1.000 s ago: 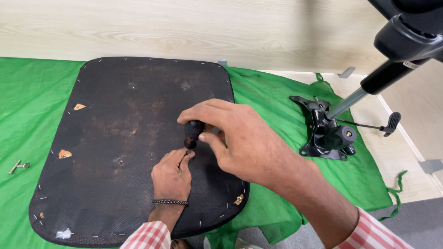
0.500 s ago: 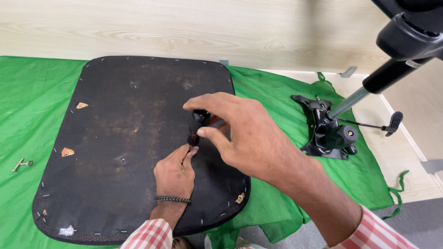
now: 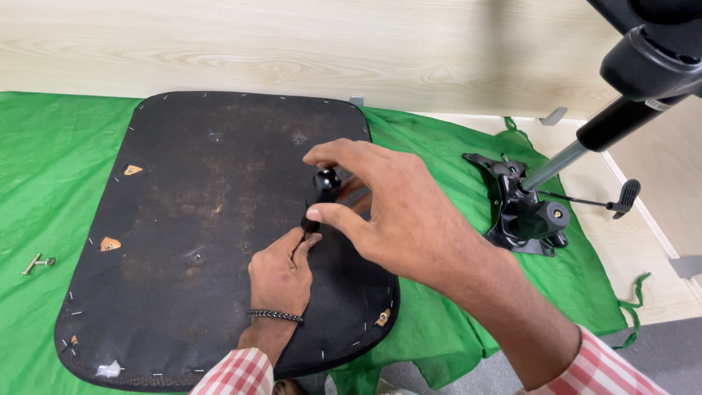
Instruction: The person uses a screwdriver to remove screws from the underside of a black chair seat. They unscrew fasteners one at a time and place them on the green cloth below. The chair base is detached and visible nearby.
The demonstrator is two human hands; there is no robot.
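A green cloth covers the floor. A black mechanism lies right; a small bolt lies left.

- The right hand hides most of the black knob.
- The chair base is cut off at the top corner.
- Both sleeves run off the bottom.

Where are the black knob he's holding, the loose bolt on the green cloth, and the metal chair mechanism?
Knob (image 3: 326, 180), head view: its round top.
Bolt (image 3: 35, 262), head view: mid-shank, left on the cloth.
Mechanism (image 3: 528, 216), head view: its black housing, right of the seat.
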